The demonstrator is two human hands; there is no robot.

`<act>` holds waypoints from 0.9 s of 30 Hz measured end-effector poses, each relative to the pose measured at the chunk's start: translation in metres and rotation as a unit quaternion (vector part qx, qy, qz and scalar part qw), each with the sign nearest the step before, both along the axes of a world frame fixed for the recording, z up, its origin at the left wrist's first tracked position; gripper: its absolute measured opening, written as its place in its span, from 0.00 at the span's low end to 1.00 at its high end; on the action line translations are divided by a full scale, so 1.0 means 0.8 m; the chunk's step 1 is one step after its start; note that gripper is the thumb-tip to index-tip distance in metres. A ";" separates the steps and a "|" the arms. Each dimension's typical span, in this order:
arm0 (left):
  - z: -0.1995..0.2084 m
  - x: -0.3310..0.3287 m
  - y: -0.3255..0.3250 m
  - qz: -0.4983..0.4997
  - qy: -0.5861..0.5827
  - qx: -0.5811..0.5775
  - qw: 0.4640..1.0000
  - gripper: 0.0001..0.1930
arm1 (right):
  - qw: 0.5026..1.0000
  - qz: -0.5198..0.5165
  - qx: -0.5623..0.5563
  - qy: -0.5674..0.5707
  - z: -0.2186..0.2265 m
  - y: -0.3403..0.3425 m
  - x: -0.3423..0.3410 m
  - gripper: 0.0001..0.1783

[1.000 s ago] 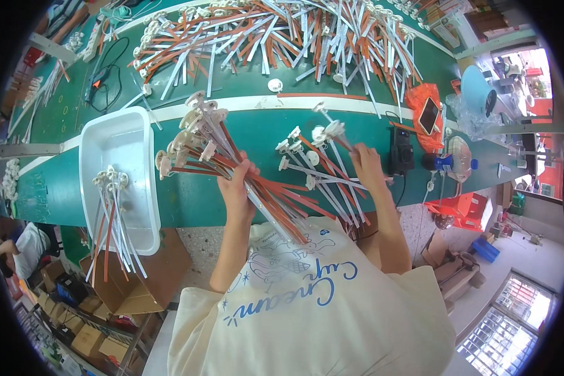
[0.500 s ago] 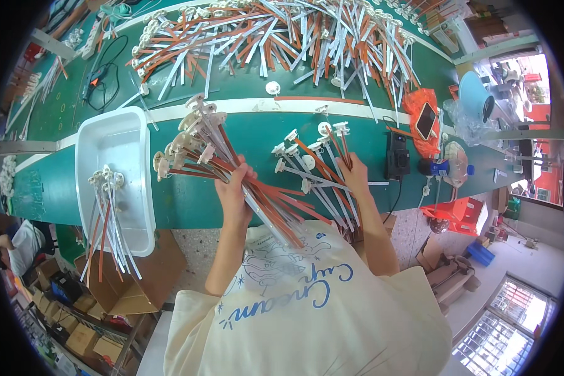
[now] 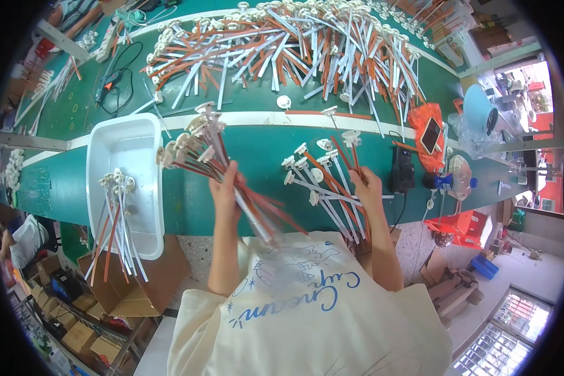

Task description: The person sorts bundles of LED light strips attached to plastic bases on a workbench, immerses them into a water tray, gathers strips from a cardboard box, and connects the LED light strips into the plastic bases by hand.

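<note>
My left hand (image 3: 227,193) is closed round a thick bundle of long flat strips (image 3: 216,153), white and orange-brown, with round white plastic heads fanned out at the upper end. Its lower ends hang over the table's near edge and are blurred. In my right hand (image 3: 366,189), the fingers pinch a few similar strips (image 3: 355,153), their white heads pointing up and away. How many it grips I cannot tell. Just left of it, a loose group of headed strips (image 3: 324,178) lies on the green table (image 3: 263,150), partly under that hand.
A white plastic tub (image 3: 156,188) on the left has headed strips leaning over its near rim. A large heap of headed strips (image 3: 282,50) covers the far side. At right are a black device (image 3: 402,169), an orange bag with a phone (image 3: 429,128), a bottle (image 3: 457,178) and a blue fan (image 3: 480,106).
My right hand has moved slightly right, and strips in it now stand apart from the group on the table. The left bundle's lower ends have swung left. The whole view has shifted slightly.
</note>
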State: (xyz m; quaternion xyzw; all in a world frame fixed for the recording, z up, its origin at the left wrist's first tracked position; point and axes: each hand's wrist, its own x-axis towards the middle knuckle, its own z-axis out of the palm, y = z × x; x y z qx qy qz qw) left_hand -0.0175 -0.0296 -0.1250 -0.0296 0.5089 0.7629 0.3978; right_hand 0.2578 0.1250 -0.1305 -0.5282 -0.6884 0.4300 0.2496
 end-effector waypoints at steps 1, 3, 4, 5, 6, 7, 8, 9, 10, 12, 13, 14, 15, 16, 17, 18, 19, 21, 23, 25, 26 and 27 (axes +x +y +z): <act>-0.003 -0.018 -0.005 -0.018 0.022 -0.014 1.000 0.10 | 1.000 0.003 0.002 0.005 0.014 -0.003 -0.005 0.11; -0.004 -0.047 -0.018 -0.044 0.045 -0.046 0.997 0.10 | 0.992 0.015 -0.116 0.050 0.045 -0.013 -0.021 0.10; -0.003 -0.058 -0.023 -0.075 0.062 -0.080 0.992 0.10 | 0.991 0.022 -0.117 0.056 0.051 -0.019 -0.028 0.10; -0.001 -0.062 -0.024 -0.094 0.075 -0.114 0.986 0.10 | 0.986 0.029 -0.136 0.089 0.054 -0.024 -0.038 0.09; -0.011 -0.067 -0.025 -0.083 0.080 -0.114 0.987 0.10 | 0.980 0.039 -0.155 0.121 0.057 -0.028 -0.049 0.08; -0.029 -0.073 -0.028 -0.106 0.124 -0.122 0.979 0.10 | 0.975 0.060 -0.165 0.137 0.059 -0.032 -0.062 0.08; -0.046 -0.077 -0.027 -0.131 0.166 -0.129 0.969 0.10 | 0.974 0.068 -0.165 0.140 0.059 -0.036 -0.075 0.08; -0.051 -0.075 -0.026 -0.131 0.147 -0.127 0.972 0.10 | 0.968 0.081 -0.177 0.157 0.061 -0.040 -0.085 0.08; -0.056 -0.081 -0.028 -0.124 0.149 -0.128 0.973 0.10 | 0.962 0.094 -0.189 0.174 0.063 -0.044 -0.096 0.08; -0.063 -0.098 -0.036 -0.243 0.100 -0.098 0.960 0.11 | 0.951 0.120 -0.221 0.180 0.067 -0.048 -0.113 0.09; -0.069 -0.109 -0.039 -0.236 0.103 -0.099 0.961 0.11 | 0.943 0.138 -0.233 0.193 0.063 -0.051 -0.118 0.09; -0.071 -0.122 -0.042 -0.242 0.038 -0.090 0.965 0.12 | 0.935 0.156 -0.245 0.205 0.063 -0.052 -0.126 0.10; -0.074 -0.131 -0.045 -0.248 -0.028 -0.079 0.965 0.13 | 0.928 0.175 -0.265 0.193 0.068 -0.052 -0.131 0.10; -0.078 -0.133 -0.047 -0.242 -0.025 -0.079 0.967 0.13 | 0.927 0.181 -0.266 0.195 0.071 -0.052 -0.136 0.10; -0.077 -0.132 -0.045 -0.206 -0.042 -0.061 0.976 0.12 | 0.925 0.179 -0.273 0.194 0.072 -0.053 -0.140 0.10; -0.076 -0.134 -0.045 -0.171 -0.059 -0.042 0.983 0.12 | 0.924 0.177 -0.280 0.194 0.073 -0.053 -0.145 0.11; -0.086 -0.145 -0.043 -0.222 -0.027 -0.064 0.973 0.12 | 0.923 0.180 -0.280 0.195 0.073 -0.050 -0.151 0.11; -0.093 -0.156 -0.046 -0.267 0.024 -0.098 0.958 0.14 | 0.917 0.189 -0.293 0.194 0.074 -0.050 -0.157 0.11; -0.095 -0.166 -0.044 -0.313 0.074 -0.132 0.938 0.16 | 0.912 0.196 -0.302 0.196 0.072 -0.051 -0.164 0.11; -0.094 -0.170 -0.039 -0.342 0.417 -0.302 0.786 0.27 | 0.907 0.206 -0.311 0.199 0.069 -0.054 -0.176 0.11; -0.085 -0.172 -0.037 -0.338 0.415 -0.305 0.788 0.27 | 0.906 0.224 -0.302 0.193 0.067 -0.052 -0.183 0.11; -0.070 -0.175 -0.036 -0.281 0.439 -0.378 0.765 0.33 | 0.906 0.242 -0.293 0.188 0.066 -0.051 -0.191 0.11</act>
